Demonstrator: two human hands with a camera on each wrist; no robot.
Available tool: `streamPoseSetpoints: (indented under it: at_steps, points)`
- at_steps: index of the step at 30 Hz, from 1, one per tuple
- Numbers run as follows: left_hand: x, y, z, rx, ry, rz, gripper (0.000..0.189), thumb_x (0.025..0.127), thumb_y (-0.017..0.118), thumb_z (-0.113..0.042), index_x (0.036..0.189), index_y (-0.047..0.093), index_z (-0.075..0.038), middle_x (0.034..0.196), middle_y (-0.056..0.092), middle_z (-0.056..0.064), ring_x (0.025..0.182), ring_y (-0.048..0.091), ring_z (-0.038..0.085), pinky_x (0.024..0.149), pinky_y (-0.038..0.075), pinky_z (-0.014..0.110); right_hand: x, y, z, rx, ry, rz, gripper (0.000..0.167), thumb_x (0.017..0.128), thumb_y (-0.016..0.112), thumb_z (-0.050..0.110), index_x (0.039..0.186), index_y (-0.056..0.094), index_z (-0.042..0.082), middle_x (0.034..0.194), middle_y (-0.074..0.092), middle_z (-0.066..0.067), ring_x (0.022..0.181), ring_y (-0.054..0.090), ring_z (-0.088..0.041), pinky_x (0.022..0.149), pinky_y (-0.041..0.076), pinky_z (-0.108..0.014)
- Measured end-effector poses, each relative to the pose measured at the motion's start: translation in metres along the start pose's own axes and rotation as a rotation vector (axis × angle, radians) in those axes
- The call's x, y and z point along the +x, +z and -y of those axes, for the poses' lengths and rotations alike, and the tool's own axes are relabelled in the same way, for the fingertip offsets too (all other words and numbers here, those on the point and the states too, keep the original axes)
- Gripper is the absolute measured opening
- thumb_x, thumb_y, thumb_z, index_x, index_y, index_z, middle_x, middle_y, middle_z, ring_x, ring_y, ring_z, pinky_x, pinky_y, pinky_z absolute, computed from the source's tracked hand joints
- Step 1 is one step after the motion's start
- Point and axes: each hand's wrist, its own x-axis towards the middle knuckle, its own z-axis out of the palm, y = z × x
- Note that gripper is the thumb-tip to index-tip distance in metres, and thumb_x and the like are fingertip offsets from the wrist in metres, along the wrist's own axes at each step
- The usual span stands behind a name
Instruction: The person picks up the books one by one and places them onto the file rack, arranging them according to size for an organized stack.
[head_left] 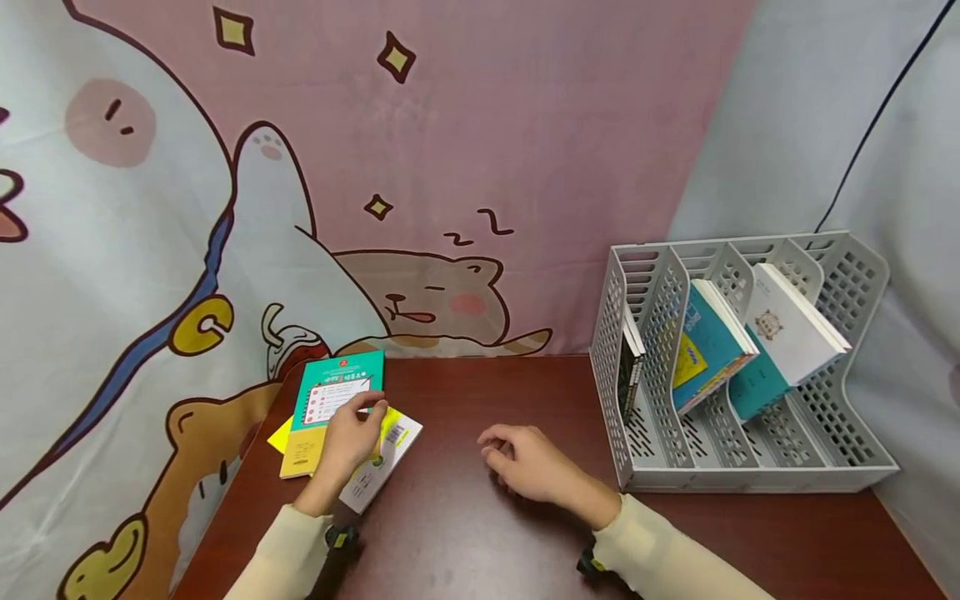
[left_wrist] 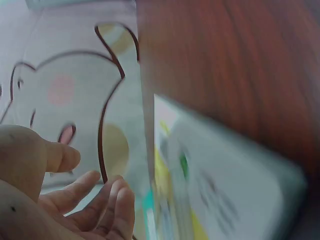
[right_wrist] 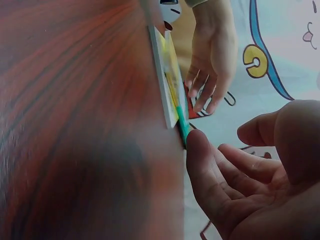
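Over the small pile of books at the left of the table, my left hand (head_left: 351, 440) hovers with relaxed fingers and holds nothing. On top of the pile lies a teal and yellow book (head_left: 318, 408); under it a white and yellow book (head_left: 386, 467) sticks out to the right, showing a barcode. A bright yellow corner peeks out at the left. My right hand (head_left: 534, 467) is above the middle of the table, its fingers loosely bent around nothing. In the right wrist view, the left hand (right_wrist: 212, 65) appears beside the books' edges.
A grey slotted file rack (head_left: 757, 479) stands at the right. Its compartments hold a dark book (head_left: 630, 375), a blue book (head_left: 708, 346) and a white and teal book (head_left: 795, 329), the last two leaning. A cartoon-printed cloth (head_left: 570, 167) hangs behind the brown table (head_left: 465, 533).
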Motion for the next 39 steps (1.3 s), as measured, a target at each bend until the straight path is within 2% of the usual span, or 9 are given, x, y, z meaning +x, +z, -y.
streamPoseSetpoints:
  at_steps: [4, 9, 12, 14, 19, 23, 29, 35, 39]
  points:
    - [-0.002, -0.020, 0.023, 0.076, -0.080, 0.011, 0.046, 0.112, 0.062, -0.037, 0.150, 0.066, -0.011, 0.140, 0.073, 0.020, 0.116, 0.071, 0.035, 0.081, 0.057, 0.033, 0.007, 0.011, 0.001, 0.053, 0.008, 0.031, 0.020, 0.108, 0.064, 0.011, 0.123, 0.077, 0.008, 0.088, 0.076, -0.018, 0.056, 0.067, -0.014, 0.052, 0.059, -0.030]
    - [-0.006, -0.043, 0.044, 0.132, -0.183, 0.021, 0.059, 0.113, 0.058, -0.042, 0.159, 0.054, -0.005, 0.152, 0.061, 0.030, 0.128, 0.062, 0.044, 0.101, 0.058, 0.055, 0.018, 0.024, 0.007, 0.179, 0.031, 0.055, 0.023, 0.106, 0.063, 0.009, 0.122, 0.076, 0.000, 0.090, 0.078, -0.024, 0.056, 0.068, -0.015, 0.053, 0.062, -0.038]
    - [-0.005, -0.053, 0.055, 0.131, -0.235, 0.017, 0.063, 0.112, 0.058, -0.043, 0.162, 0.050, -0.004, 0.159, 0.054, 0.031, 0.138, 0.049, 0.050, 0.115, 0.045, 0.065, 0.023, 0.030, 0.010, 0.268, 0.055, 0.074, 0.024, 0.106, 0.061, 0.008, 0.123, 0.075, -0.003, 0.094, 0.079, -0.025, 0.057, 0.068, -0.014, 0.056, 0.065, -0.047]
    - [-0.004, -0.058, 0.060, 0.132, -0.266, 0.001, 0.064, 0.112, 0.059, -0.043, 0.162, 0.050, -0.004, 0.162, 0.049, 0.031, 0.143, 0.040, 0.053, 0.117, 0.036, 0.070, 0.025, 0.034, 0.011, 0.311, 0.069, 0.087, 0.025, 0.107, 0.061, 0.008, 0.124, 0.074, -0.004, 0.097, 0.079, -0.024, 0.058, 0.068, -0.014, 0.059, 0.066, -0.051]
    - [-0.003, -0.069, 0.071, 0.150, -0.320, -0.029, 0.068, 0.110, 0.060, -0.043, 0.161, 0.046, 0.000, 0.161, 0.039, 0.037, 0.141, 0.028, 0.059, 0.113, 0.033, 0.075, 0.031, 0.044, 0.015, 0.367, 0.092, 0.105, 0.025, 0.108, 0.062, 0.010, 0.124, 0.074, -0.004, 0.100, 0.079, -0.023, 0.060, 0.069, -0.016, 0.062, 0.066, -0.053]
    - [-0.003, -0.077, 0.077, 0.192, -0.310, -0.021, 0.074, 0.109, 0.061, -0.043, 0.161, 0.043, 0.005, 0.154, 0.043, 0.041, 0.132, 0.038, 0.058, 0.109, 0.041, 0.072, 0.033, 0.048, 0.019, 0.374, 0.098, 0.116, 0.024, 0.108, 0.063, 0.012, 0.123, 0.075, -0.003, 0.102, 0.079, -0.023, 0.059, 0.068, -0.016, 0.062, 0.066, -0.053]
    - [0.001, -0.080, 0.080, 0.303, -0.283, 0.015, 0.088, 0.107, 0.064, -0.055, 0.162, 0.039, 0.009, 0.147, 0.052, 0.043, 0.115, 0.053, 0.054, 0.092, 0.051, 0.062, 0.032, 0.049, 0.019, 0.381, 0.107, 0.124, 0.024, 0.109, 0.064, 0.012, 0.123, 0.075, -0.003, 0.104, 0.079, -0.024, 0.059, 0.068, -0.015, 0.060, 0.066, -0.048]
    - [0.007, -0.078, 0.079, 0.461, -0.271, 0.041, 0.098, 0.102, 0.068, -0.064, 0.160, 0.039, 0.009, 0.143, 0.051, 0.042, 0.107, 0.054, 0.052, 0.082, 0.051, 0.059, 0.033, 0.049, 0.018, 0.377, 0.118, 0.134, 0.025, 0.109, 0.064, 0.013, 0.124, 0.076, -0.003, 0.102, 0.079, -0.021, 0.059, 0.067, -0.014, 0.059, 0.066, -0.044]
    - [0.009, -0.080, 0.079, 0.519, -0.279, 0.067, 0.099, 0.101, 0.066, -0.067, 0.158, 0.039, 0.009, 0.138, 0.055, 0.041, 0.097, 0.056, 0.049, 0.075, 0.049, 0.051, 0.036, 0.051, 0.017, 0.385, 0.125, 0.134, 0.025, 0.109, 0.064, 0.013, 0.123, 0.076, -0.003, 0.101, 0.079, -0.021, 0.059, 0.068, -0.014, 0.059, 0.066, -0.044]
